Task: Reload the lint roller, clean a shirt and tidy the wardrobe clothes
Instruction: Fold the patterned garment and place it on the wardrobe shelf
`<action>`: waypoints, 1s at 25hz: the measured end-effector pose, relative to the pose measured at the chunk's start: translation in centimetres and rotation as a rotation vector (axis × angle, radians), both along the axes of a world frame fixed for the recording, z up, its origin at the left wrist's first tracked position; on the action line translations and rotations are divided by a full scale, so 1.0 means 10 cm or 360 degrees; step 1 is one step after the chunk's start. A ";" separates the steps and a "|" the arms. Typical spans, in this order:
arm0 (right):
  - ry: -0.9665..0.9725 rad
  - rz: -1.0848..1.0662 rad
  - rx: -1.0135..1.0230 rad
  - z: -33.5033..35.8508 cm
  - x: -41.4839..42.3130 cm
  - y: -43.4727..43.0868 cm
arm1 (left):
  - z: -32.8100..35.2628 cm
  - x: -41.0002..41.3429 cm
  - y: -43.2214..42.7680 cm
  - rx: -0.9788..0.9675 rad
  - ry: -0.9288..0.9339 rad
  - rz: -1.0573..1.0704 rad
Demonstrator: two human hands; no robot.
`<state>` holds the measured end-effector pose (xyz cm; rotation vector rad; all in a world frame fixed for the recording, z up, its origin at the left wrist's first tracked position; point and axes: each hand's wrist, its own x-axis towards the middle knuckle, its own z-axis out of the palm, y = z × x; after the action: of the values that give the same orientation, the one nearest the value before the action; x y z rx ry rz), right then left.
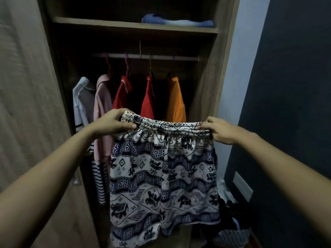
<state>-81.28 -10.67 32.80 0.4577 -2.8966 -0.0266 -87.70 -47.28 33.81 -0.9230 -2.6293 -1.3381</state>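
White shorts with dark-blue elephant print and elastic waistband: held up before open brown wooden wardrobe, left hand and right hand each grip pinching a waistband corner. Behind: red shirts, orange shirt on rail; folded blue garment on shelf. No legible writing.

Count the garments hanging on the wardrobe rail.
5, left to right: white shirt, pink top, red shirt, second red shirt, orange shirt. A striped piece hangs low at left; the held shorts may hide more.
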 end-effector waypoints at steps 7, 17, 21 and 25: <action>0.0004 0.0074 -0.0428 0.02 0.22 0.01 | -0.07 0.06 -0.02 0.0234 -0.0106 0.0027; -0.0631 -0.0371 -0.2653 -0.12 0.02 -0.43 | -0.17 0.05 0.58 0.1012 -0.1169 0.0339; -0.0623 -0.0196 -0.2670 -0.03 0.02 -0.88 | -0.23 0.30 1.10 0.0972 -0.0941 0.0027; -0.0669 -0.0067 -0.2545 -0.02 0.08 -1.02 | -0.22 0.39 1.17 0.1042 -0.0833 -0.0063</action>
<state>-80.53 -20.83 32.61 0.0444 -2.1844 2.2652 -83.77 -35.53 31.65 -0.5772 -2.1587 -2.5026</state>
